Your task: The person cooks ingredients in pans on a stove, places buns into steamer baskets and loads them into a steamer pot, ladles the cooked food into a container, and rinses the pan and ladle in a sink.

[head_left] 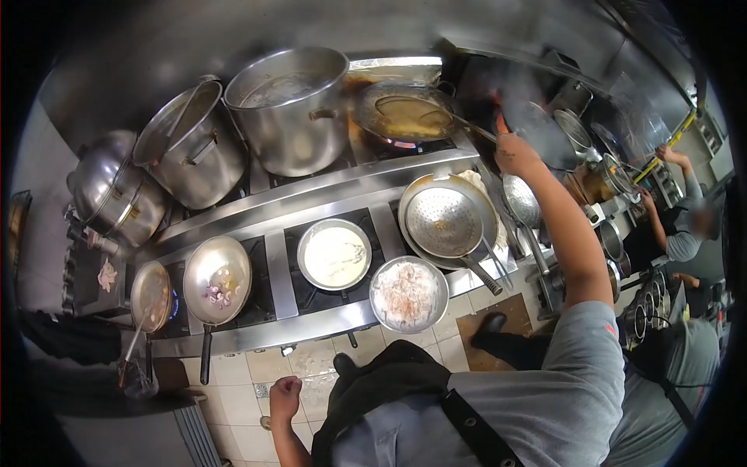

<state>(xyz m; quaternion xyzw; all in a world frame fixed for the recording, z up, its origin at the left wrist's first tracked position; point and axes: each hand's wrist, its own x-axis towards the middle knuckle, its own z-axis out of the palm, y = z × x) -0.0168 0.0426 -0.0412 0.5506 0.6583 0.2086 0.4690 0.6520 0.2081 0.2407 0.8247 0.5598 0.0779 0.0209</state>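
I have the right hand [517,156] closed round the ladle [476,129], its long handle running left to the oily pan [368,114], the left hand [286,398] curled, seemingly empty, well apart.

The single head-worn view looks forward and down through a round-edged wide lens, the wearer's torso [506,412] close at lower centre, the stove [281,280] farther, spanning mid-frame.

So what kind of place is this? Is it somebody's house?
Probably not a house: it looks like a restaurant kitchen. There's a long metal stove, very big steel pots on it, and other people in grey shirts.
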